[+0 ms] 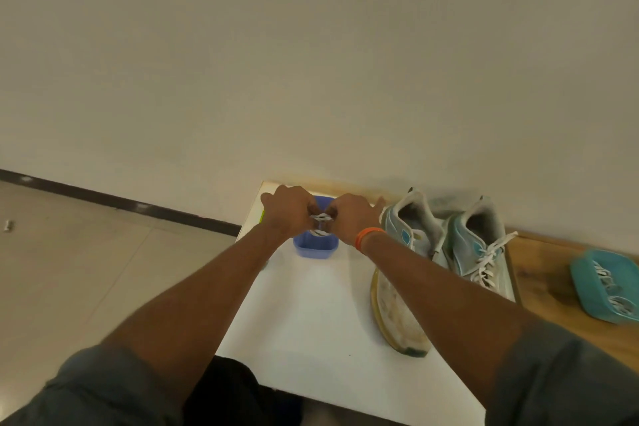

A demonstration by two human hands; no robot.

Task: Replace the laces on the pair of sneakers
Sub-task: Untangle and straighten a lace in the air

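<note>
Two hands I see over the blue box (315,247) on the white counter (311,315): left hand (288,214) and right hand (352,218) both pinch a striped lace (321,218) between them. Right of them stand the sneakers (449,252), one laced white, then a teal tray (603,287).
</note>
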